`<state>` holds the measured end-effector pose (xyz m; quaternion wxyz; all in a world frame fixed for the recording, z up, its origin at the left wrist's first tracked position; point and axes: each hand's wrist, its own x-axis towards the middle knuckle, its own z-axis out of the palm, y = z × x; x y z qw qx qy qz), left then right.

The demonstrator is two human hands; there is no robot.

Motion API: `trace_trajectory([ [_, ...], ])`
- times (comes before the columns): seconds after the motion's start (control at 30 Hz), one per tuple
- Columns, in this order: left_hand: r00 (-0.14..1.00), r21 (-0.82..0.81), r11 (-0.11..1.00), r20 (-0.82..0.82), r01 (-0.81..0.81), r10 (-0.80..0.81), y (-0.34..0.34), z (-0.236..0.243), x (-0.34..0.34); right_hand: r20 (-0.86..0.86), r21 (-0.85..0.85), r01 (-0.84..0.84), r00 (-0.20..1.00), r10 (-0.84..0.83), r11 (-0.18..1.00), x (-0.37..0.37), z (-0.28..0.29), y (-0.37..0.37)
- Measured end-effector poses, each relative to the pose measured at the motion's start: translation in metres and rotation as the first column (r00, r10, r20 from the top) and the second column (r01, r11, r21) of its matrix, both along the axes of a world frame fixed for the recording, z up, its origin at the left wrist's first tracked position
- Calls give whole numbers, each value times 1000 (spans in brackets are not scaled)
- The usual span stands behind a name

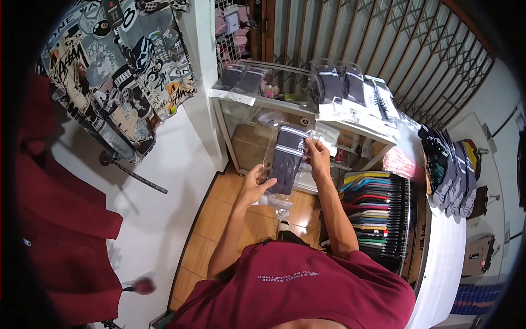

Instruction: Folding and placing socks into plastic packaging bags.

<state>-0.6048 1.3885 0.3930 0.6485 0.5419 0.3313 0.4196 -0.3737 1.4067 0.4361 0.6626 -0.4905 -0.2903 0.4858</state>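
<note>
A pair of dark grey socks (286, 164) with white stripes, folded flat in a clear plastic sleeve, is held up in front of me. My left hand (255, 186) grips its lower left edge, thumb lying across the front. At the upper right edge, my right hand (318, 156) pinches the sleeve near the stripes. The loose end of the plastic sleeve (281, 207) hangs below the socks. Behind them stands a glass display case (246, 118), with more packaged dark socks (330, 85) lying on its top at the right.
Two more packs (249, 80) lie on the case's left end. Coloured shirts (372, 214) hang on a rack at right, below grey socks (459, 181) on hooks. A patterned garment (120, 71) and a maroon shirt (76, 219) hang at left. A folding metal gate (383, 38) closes the back.
</note>
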Motion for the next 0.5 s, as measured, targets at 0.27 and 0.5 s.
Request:
trace_trajectory([
  [0.27, 998, 79, 995, 41, -58, 54, 98, 6, 18, 26, -7, -94, 995, 94, 996, -9, -9, 67],
  [0.5, 997, 62, 996, -44, -67, 70, 221, -1, 49, 108, 63, -101, 990, 94, 993, 6, -46, 156],
])
